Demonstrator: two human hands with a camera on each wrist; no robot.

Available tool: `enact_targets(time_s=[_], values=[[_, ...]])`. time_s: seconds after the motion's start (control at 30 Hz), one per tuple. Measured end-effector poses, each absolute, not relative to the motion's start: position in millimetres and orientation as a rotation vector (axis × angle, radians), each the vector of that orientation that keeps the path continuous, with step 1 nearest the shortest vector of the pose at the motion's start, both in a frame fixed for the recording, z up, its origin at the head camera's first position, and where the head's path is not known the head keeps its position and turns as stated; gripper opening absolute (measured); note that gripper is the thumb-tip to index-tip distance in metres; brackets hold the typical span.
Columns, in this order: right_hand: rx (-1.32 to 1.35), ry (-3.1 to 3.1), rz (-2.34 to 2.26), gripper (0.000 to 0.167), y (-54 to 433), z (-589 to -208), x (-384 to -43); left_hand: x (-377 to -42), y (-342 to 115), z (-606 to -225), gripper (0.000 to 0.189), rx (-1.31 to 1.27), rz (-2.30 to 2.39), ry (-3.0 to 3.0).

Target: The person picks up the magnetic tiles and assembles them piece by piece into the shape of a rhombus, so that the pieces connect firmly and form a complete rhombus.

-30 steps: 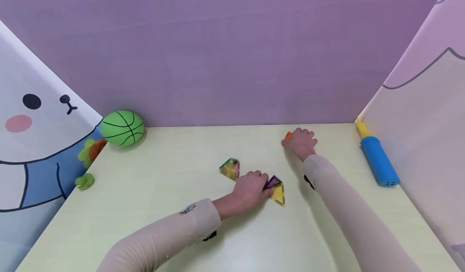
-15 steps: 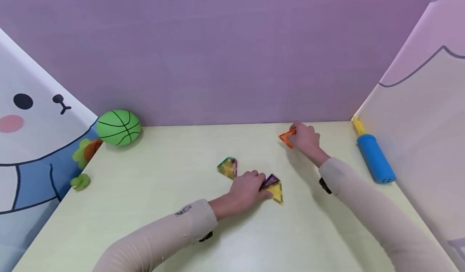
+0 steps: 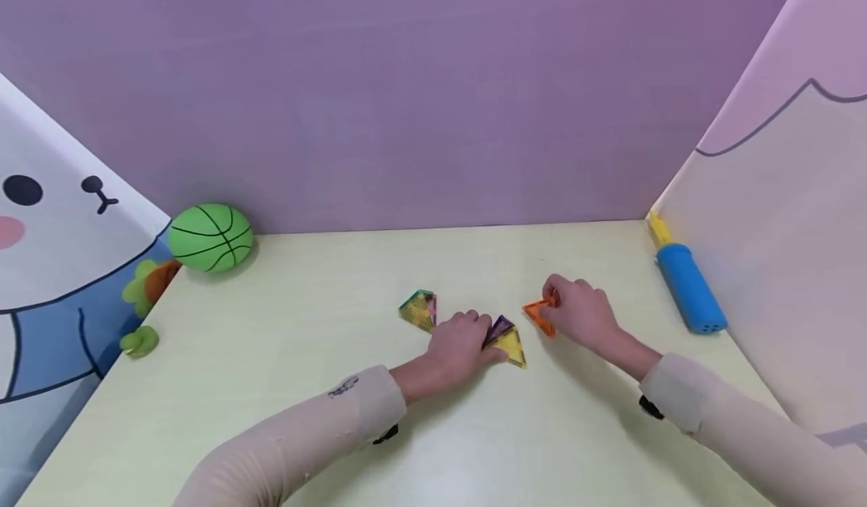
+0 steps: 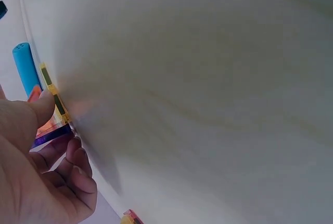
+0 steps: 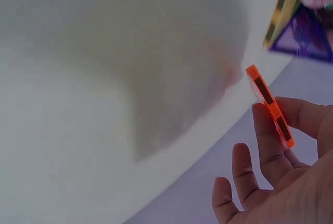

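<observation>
My left hand [image 3: 460, 353] grips joined magnetic tiles, a yellow triangle [image 3: 512, 349] and a purple triangle [image 3: 500, 329]; the left wrist view has the thumb against the yellow tile [image 4: 58, 104]. To its right, my right hand [image 3: 584, 313] pinches an orange triangular magnetic tile [image 3: 539, 316] between thumb and finger. Edge-on in the right wrist view, this orange tile [image 5: 271, 107] is apart from the purple tile [image 5: 304, 34]. Just left of my left hand lies a small group of green, yellow and pink magnetic tiles [image 3: 418, 310] on the table.
A green ball [image 3: 211, 238] sits at the table's back left corner, and a small green toy [image 3: 139, 341] at the left edge. Along the right edge lies a blue pump [image 3: 689, 287] with a yellow end. A purple backdrop [image 3: 433, 101] rises behind the table [image 3: 325, 281].
My right hand has pulled the orange tile off the back area of the table, toward me and closer to the left hand's tiles. The left hand keeps its hold, nearly still.
</observation>
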State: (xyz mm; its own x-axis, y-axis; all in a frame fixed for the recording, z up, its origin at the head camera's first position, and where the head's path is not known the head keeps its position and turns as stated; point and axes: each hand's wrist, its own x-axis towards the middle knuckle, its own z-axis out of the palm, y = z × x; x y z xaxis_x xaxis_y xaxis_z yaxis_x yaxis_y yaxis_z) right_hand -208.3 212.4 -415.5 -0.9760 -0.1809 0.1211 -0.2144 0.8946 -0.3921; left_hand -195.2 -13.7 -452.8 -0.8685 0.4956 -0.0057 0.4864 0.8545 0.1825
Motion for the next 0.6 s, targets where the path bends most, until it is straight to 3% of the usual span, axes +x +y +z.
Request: enact_targets(time_s=[0.6], values=[[0.378, -2.866, 0.541, 0.012, 187, -432, -180, -199, -9, -452, 0.056, 0.773, 0.242, 2.988]])
